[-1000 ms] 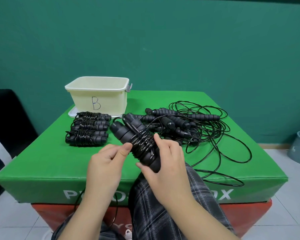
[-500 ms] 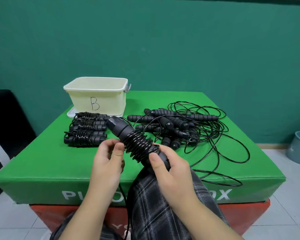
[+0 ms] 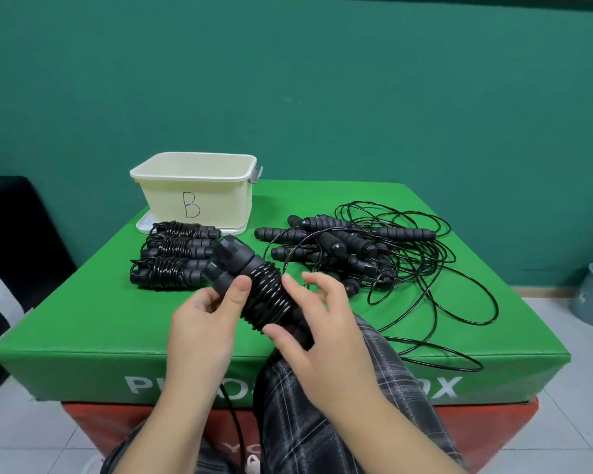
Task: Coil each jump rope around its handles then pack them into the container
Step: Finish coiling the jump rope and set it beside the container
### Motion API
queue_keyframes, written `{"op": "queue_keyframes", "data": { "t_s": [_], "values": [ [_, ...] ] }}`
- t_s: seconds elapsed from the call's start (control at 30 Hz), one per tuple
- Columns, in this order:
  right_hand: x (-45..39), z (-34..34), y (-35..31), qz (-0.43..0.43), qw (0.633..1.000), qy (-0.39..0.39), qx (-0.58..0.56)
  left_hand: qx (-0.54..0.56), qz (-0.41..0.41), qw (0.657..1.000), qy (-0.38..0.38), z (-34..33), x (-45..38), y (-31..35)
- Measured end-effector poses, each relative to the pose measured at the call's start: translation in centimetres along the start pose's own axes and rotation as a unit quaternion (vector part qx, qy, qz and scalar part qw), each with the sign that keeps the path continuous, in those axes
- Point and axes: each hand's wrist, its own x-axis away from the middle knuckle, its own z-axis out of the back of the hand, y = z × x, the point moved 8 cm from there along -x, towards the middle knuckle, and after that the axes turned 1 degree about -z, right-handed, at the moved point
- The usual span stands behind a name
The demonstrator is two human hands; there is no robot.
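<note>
Your left hand (image 3: 202,319) grips the handles (image 3: 233,265) near their tips, thumb on the coil (image 3: 267,299); your right hand (image 3: 319,323) curls round the lower end, over the box's (image 3: 83,330) front edge. Keep the last turns snug against the others and tuck the trailing cord (image 3: 235,429) under a wrap. The tub (image 3: 196,200) at the back-left corner seems empty, though its floor is hidden. Three bundles (image 3: 172,258) lie before it; loose ropes (image 3: 374,254) lie right.

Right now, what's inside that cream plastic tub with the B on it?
The cream plastic tub shows only bare inner walls near its rim; its floor is hidden by the front wall. Three coiled black jump ropes lie on the green pad before it, not inside.
</note>
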Motion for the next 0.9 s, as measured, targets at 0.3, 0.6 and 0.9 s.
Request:
{"op": "queue_keyframes", "data": {
  "t_s": [0.3, 0.6, 0.9],
  "values": [
    [0.0, -1.6, 0.9, -0.048, 0.985, -0.069, 0.150, -0.041, -0.085, 0.995, -0.036, 0.2, -0.3, 1.9],
    [0.1, -0.7, 1.5, -0.113, 0.988, -0.082, -0.063, -0.060, -0.236, 0.966, -0.082, 0.0, 0.1, 3.5],
    [0.6, -0.7, 2.5, -0.150, 0.966, -0.056, -0.204, -0.038, -0.212, 0.975, -0.047, 0.3, -0.6, 2.1]
  ]
}}
